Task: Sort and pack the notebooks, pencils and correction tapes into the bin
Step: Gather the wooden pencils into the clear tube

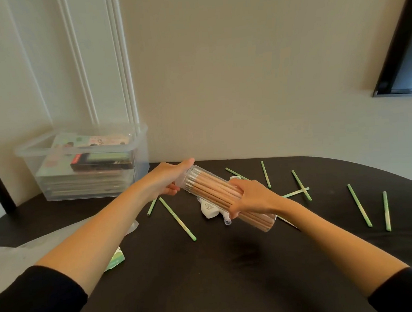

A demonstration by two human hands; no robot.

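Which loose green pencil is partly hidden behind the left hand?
The leftmost green pencil, its upper end behind the left hand, which holds the pencil tube with the right hand; its longer neighbour shows both ends.

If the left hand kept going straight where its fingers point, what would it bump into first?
Probably the beige wall behind the table. The left hand holds the end of the clear tube, fingertips pointing past it; depth is unclear.
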